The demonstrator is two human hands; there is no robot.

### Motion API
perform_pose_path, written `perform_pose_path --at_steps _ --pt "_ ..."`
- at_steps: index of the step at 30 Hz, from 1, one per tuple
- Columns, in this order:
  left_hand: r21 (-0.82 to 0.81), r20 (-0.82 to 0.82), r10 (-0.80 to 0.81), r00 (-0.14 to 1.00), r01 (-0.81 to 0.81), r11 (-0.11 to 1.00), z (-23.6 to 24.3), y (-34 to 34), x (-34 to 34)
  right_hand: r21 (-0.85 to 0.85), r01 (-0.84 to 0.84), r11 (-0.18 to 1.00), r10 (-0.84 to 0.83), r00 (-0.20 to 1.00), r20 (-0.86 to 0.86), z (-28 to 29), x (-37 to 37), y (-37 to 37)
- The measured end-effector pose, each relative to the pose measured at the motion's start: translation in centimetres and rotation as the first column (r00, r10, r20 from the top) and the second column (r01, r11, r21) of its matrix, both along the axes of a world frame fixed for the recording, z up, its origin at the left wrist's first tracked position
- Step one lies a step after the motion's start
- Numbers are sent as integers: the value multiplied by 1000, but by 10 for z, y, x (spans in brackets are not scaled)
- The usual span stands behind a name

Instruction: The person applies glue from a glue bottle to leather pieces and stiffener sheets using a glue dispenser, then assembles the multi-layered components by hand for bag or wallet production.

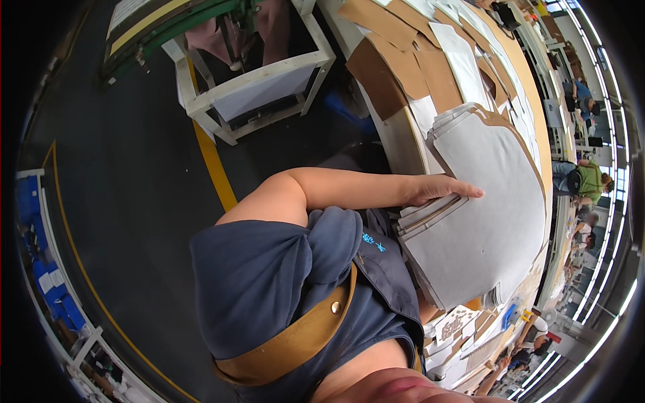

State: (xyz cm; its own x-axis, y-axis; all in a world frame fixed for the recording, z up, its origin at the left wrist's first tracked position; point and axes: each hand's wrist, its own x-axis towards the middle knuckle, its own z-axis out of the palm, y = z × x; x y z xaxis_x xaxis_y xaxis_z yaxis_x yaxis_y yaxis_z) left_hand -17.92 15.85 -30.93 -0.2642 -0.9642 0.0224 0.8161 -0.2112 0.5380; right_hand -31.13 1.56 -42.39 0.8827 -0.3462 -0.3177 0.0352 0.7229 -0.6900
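My left hand (443, 190) is closed on the edge of a thick stack of pale grey cut sheets (487, 221). One digit lies along the top sheet, while the other fingers are mostly hidden at the layered edge. Brown layers show between the sheets, and the stack has curved outlines. It rests at least partly over the work table (403, 144). A small patch of skin, probably my right arm (427, 311), shows between my apron and the stack. My right hand itself is hidden.
Brown cut pieces (440, 77) and white sheets (460, 60) cover the table beyond the stack. A white-framed stand (265, 87) is beside a green machine (195, 27). Blue bins (60, 295) line a rack at far left. Co-workers (591, 181) are at far right.
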Motion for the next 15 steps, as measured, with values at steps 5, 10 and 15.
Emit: perform_pose_path --at_steps 5,10,15 --pt "-6 9 31 999 -31 1000 -1 2 12 33 -75 997 76 996 -38 0 9 11" --pt "-10 34 -13 999 14 1000 1 4 24 79 -115 990 120 991 -62 -4 10 20" --pt "35 65 -12 998 10 999 -5 -6 14 115 -137 984 146 987 -72 -4 12 21"
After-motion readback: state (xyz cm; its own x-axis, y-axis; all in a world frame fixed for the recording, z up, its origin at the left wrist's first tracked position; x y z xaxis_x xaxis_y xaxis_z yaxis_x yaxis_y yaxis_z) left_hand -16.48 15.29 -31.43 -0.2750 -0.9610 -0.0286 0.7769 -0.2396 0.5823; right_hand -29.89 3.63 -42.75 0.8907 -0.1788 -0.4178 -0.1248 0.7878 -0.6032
